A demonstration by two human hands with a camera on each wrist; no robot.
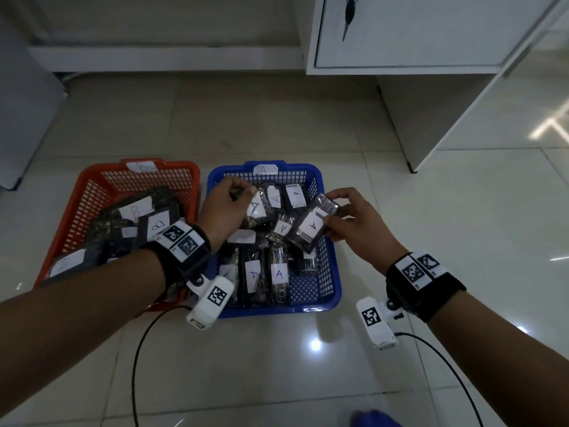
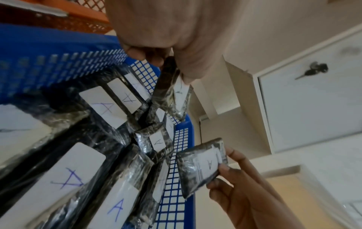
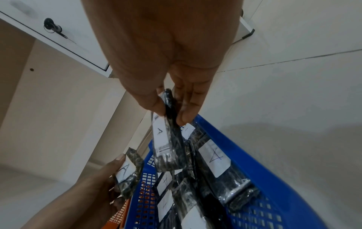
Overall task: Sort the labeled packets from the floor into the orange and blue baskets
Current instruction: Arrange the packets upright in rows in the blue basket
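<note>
Both hands hover over the blue basket (image 1: 326,266), tagged A and holding several black packets with white A labels. My left hand (image 1: 226,208) pinches a black A packet (image 1: 257,208) above the basket's back left; the left wrist view shows that packet (image 2: 174,94) hanging from thumb and fingers. My right hand (image 1: 348,223) grips another A packet (image 1: 312,224) by its end over the basket's right side; in the right wrist view this packet (image 3: 166,144) dangles from the fingertips. The orange basket (image 1: 92,192), tagged B, sits to the left with several B packets.
A white cabinet (image 1: 431,32) with a key in its door stands behind the baskets on the right. Black cables (image 1: 138,349) trail from the wrist cameras across the glossy tiled floor. A blue object (image 1: 374,419) shows at the bottom edge.
</note>
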